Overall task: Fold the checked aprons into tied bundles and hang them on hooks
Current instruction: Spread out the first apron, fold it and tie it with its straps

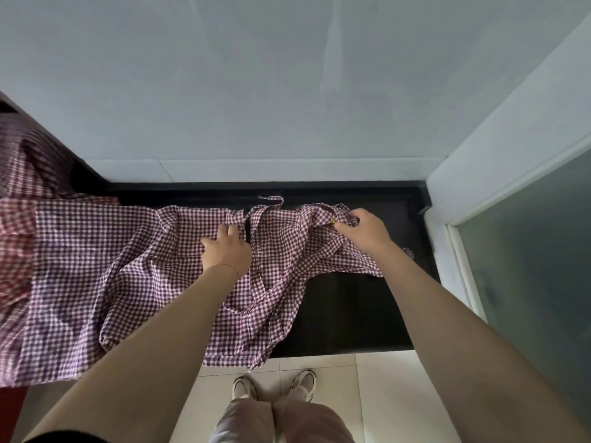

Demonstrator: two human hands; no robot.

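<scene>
From the head camera, a checked apron [281, 282] lay spread and rumpled across the black surface [348, 314], its near edge spilling over the front lip toward the floor. The left hand [225, 249] came down on the apron's middle, fingers spread and fairly straight, pressing the cloth flat rather than gripping it; a thin bracelet [228, 266] showed at that wrist. The right hand [364, 230] sat on the apron's far right corner, fingers curled into a bunched fold of the fabric, pinching it. A loose tie strap [271, 199] of the apron looped on the surface just behind the left hand, toward the wall. To the left of the apron, more checked cloth [48, 282] was heaped and draped, overlapping its edge; how many pieces were in that pile could not be told. Below the apron's hanging edge, pale floor tiles [377, 394] and two white shoes [275, 386] were in sight. A frosted glass panel [527, 251] stood to the apron's right.
</scene>
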